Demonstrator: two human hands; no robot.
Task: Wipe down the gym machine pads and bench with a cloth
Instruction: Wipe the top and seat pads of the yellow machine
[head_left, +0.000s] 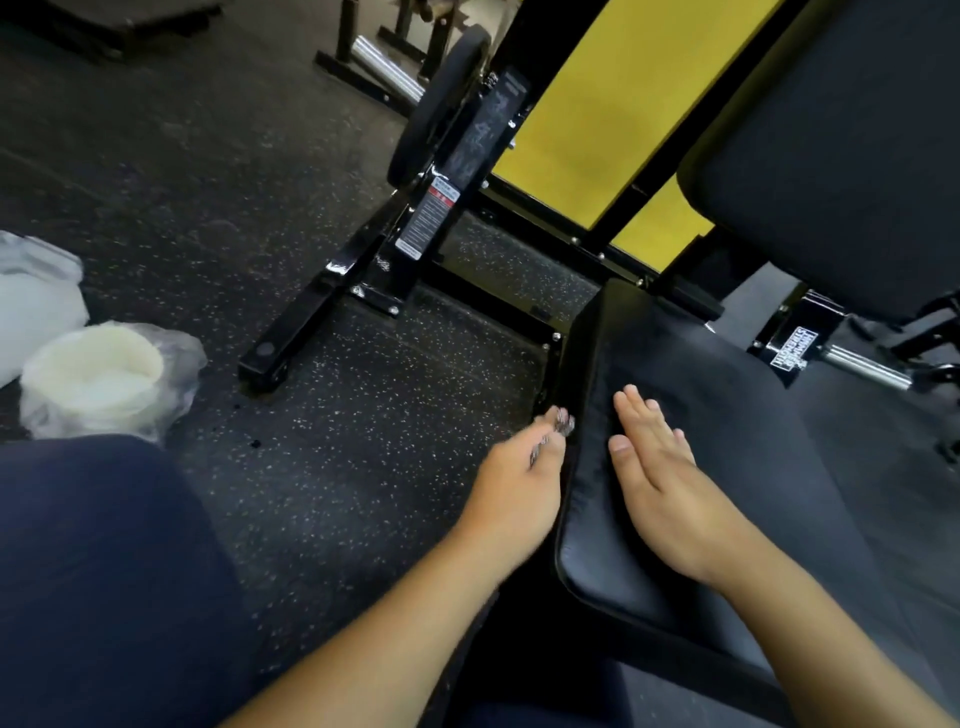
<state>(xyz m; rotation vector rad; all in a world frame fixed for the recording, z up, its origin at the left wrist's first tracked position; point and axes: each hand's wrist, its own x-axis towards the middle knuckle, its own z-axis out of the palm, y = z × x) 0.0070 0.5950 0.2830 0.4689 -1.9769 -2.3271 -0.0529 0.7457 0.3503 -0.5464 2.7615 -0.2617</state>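
Observation:
A black padded bench seat (691, 374) runs from the lower middle up to the right. My right hand (660, 478) lies flat on its top, fingers straight and together. My left hand (519, 478), blurred, is against the pad's left side edge; its curled fingers grip a small dark speckled cloth (561, 422), of which only a bit shows at the fingertips. A second large black pad (841, 156) stands at the upper right.
The machine's black steel frame (332, 296) and a weight plate (441, 104) stand on the speckled rubber floor left of the bench, with yellow panels (597, 104) behind. White plastic bags holding a white roll (93, 374) lie at the left. My knee in dark blue (104, 571) fills the lower left.

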